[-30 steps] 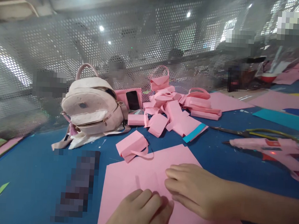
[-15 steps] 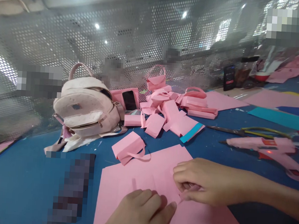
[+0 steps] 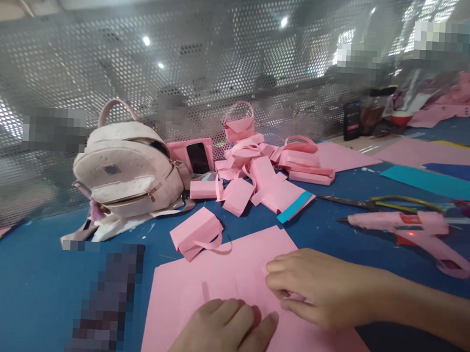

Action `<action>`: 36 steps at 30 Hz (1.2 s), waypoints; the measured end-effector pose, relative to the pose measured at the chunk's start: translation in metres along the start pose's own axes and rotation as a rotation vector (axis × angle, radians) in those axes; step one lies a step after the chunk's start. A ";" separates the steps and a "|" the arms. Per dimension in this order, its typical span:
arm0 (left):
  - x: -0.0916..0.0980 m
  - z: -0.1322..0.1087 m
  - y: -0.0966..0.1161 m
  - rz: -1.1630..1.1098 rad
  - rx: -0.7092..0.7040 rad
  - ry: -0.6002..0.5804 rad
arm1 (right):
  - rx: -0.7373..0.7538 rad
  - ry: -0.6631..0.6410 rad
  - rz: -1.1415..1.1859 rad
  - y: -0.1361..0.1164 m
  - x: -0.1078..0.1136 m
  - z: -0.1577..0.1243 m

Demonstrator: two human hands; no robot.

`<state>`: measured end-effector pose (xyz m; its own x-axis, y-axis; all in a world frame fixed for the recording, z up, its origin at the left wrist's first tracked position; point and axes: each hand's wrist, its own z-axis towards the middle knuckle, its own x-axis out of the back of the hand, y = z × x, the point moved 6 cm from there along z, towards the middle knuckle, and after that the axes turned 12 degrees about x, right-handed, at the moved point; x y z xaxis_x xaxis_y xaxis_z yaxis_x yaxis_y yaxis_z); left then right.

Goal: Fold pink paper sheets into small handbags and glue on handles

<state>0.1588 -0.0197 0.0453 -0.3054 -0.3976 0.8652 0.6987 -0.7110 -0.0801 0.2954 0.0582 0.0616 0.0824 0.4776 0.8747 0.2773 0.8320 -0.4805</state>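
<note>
Brace the flat pink paper sheet (image 3: 180, 287) evenly, right hand (image 3: 319, 290) pinching a small pink paper piece (image 3: 298, 296), left hand (image 3: 225, 332) unclear in grip.

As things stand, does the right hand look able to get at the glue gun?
Probably yes: the glue gun lies just beyond the right hand and forearm, with only blue table showing between. The hand would likely need to leave the pink paper first.

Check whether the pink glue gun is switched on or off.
Apparently on: a small red light glows on the pink glue gun, which lies on its side on the blue tabletop.
</note>
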 end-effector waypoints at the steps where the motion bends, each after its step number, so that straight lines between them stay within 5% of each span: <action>1: 0.001 0.002 0.000 -0.005 0.005 0.009 | 0.000 -0.002 -0.005 0.000 0.000 0.000; 9: -0.005 0.004 0.002 -0.034 -0.020 -0.122 | -0.049 -0.020 -0.015 -0.002 0.003 -0.002; 18: -0.006 0.030 0.001 -0.006 0.010 -0.568 | -0.225 -0.032 -0.097 0.007 0.014 -0.023; 36: -0.007 0.065 0.023 0.171 -0.082 -0.636 | -0.302 0.062 -0.207 0.006 0.015 -0.050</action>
<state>0.2195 0.0044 0.0693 0.2649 -0.1068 0.9583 0.6442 -0.7200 -0.2583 0.3467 0.0563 0.0745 0.0507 0.2822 0.9580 0.5630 0.7842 -0.2608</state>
